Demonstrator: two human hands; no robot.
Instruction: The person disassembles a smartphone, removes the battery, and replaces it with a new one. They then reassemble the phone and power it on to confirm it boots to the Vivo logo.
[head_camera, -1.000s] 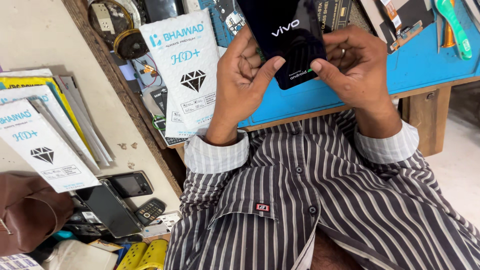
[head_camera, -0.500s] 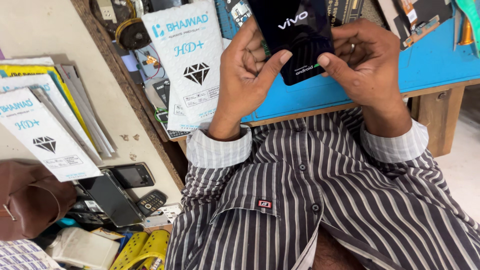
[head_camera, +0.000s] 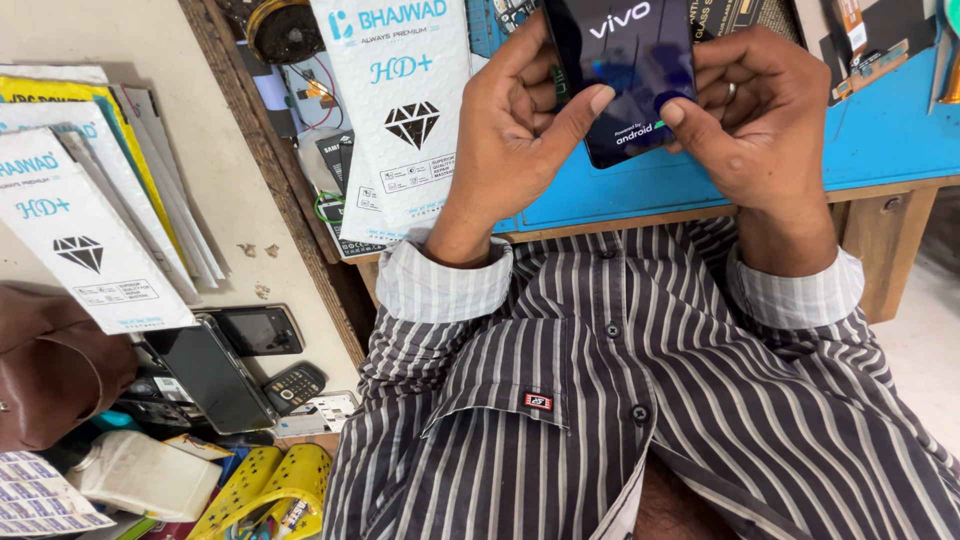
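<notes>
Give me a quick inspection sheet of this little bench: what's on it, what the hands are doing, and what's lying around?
Surface: blue mat on a wooden bench edge.
Job's things: dark smartphone, screen lit, held above the mat.
Clutter: white screen-protector packets with a diamond print on the bench; more packets to the side.
Fingers: left hand and right hand grip the phone's sides, both thumbs on its screen.
Cables: thin red and green wires beside the packets.
Surroundings: old phones on a lower shelf, a brown bag, a yellow basket.
</notes>
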